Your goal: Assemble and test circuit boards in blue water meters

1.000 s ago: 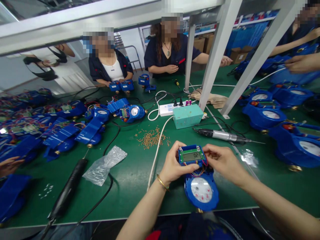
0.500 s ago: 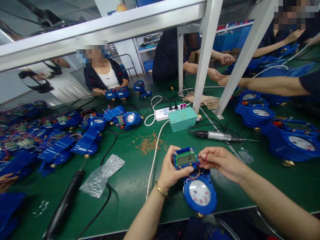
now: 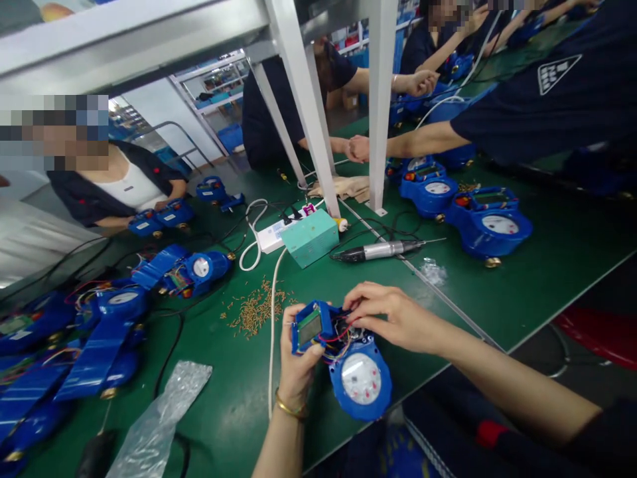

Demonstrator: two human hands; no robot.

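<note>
A blue water meter [image 3: 359, 378] with a white dial lies on the green table [image 3: 239, 398] near its front edge. My left hand [image 3: 294, 362] is closed on the meter's blue display module [image 3: 311, 325], tilted up and to the left off the meter body. Red, yellow and blue wires [image 3: 337, 337] run from the module into the meter. My right hand [image 3: 385, 315] reaches in from the right, fingers pinched among those wires just behind the module.
An electric screwdriver [image 3: 378, 250] and a teal box [image 3: 309, 238] lie beyond the meter, with a pile of small brass screws [image 3: 255, 309] to the left. Several blue meters crowd the left and right. A plastic bag [image 3: 159, 418] lies near left. Other workers' arms reach across the far side.
The display module has been lifted and swung left off the meter, exposing the wires. My right hand moved into the wiring. The view has turned rightward.
</note>
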